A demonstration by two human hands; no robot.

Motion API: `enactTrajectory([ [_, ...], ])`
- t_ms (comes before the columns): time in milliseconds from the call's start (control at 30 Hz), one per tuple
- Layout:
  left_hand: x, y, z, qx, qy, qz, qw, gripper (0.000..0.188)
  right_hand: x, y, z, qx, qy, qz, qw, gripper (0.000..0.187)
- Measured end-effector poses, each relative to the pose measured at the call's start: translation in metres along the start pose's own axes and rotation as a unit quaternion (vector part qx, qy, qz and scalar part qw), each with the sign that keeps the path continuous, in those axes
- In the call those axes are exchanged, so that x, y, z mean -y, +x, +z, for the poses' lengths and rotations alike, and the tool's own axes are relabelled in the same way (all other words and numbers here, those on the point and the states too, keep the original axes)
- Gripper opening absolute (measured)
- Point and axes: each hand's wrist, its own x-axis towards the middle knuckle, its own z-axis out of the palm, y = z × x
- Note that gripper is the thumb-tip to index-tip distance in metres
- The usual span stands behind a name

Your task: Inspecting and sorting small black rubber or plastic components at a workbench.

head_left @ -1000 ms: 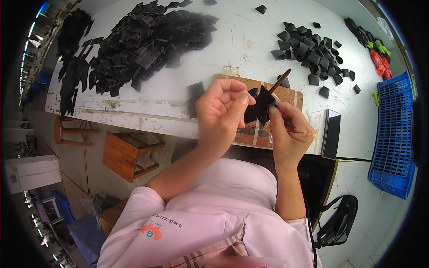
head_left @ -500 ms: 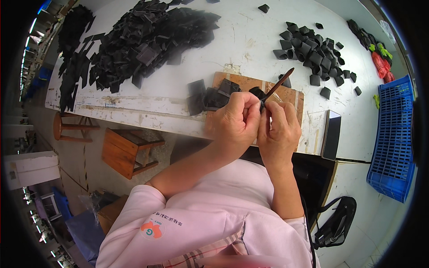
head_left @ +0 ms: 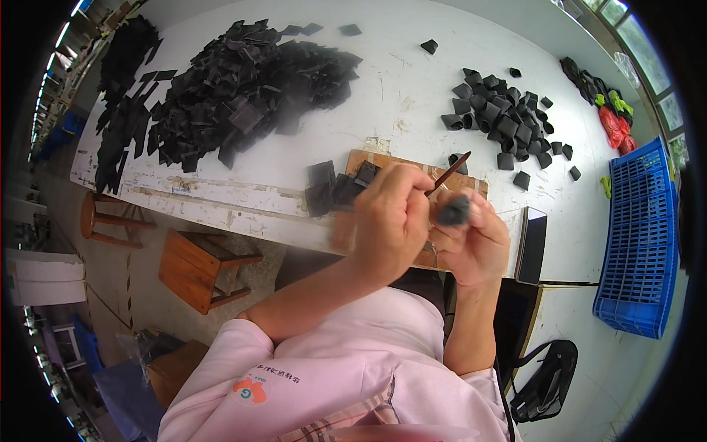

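Observation:
My left hand is closed around a thin dark-brown pointed stick, whose tip slants up to the right. Beside it, my right hand pinches a small black rolled piece, blurred by motion, between its fingers. The stick and the piece are close together, and I cannot tell whether they touch. Both hands are over a tan board at the table's near edge. Several flat black pieces lie at the board's left end, partly hidden by my left hand.
A large heap of flat black pieces covers the table's left, with black strips beyond it. Looped black pieces lie at the right. A phone and blue crate stand further right. Wooden stools are on the floor.
The black piece has turned and come away from the left fingertips, now showing in my right fingers. My right hand has rolled open somewhat and lowered slightly. The view has shifted a little.

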Motion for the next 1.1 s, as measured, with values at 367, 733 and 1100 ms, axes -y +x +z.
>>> enactTrajectory([
  [367, -0.027, 0.021, -0.024, 0.182, -0.356, -0.309, 0.863, 0.009, 0.011, 0.001, 0.022, -0.075, -0.31, -0.105, 0.942, 0.023],
  [733, -0.013, 0.039, -0.022, 0.179, -0.822, -0.426, 0.332, 0.02, 0.014, 0.008, 0.035, -0.048, -0.359, -0.117, 0.925, 0.026],
  [1100, 0.018, 0.049, -0.019, 0.153, -0.641, -0.532, 0.531, 0.026, 0.017, 0.041, -0.001, -0.023, -0.286, -0.017, 0.958, 0.028],
])
